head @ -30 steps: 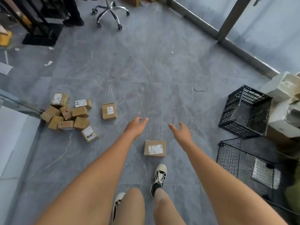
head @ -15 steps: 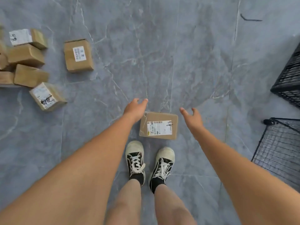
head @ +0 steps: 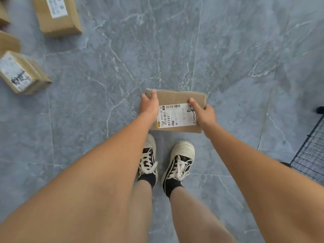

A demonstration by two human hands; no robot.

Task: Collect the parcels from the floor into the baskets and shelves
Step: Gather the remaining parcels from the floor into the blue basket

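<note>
Two-handed, gripping the parcel (head: 177,102) by its short ends just ahead of the shoes (head: 166,160): left hand (head: 149,106) and right hand (head: 204,114) curling fingers over opposite edges, likely steadying it for lifting toward the basket (head: 313,151) right of the shoes.

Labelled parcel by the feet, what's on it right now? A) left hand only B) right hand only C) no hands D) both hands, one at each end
D: the left hand and the right hand each grip an end of the labelled parcel.
</note>
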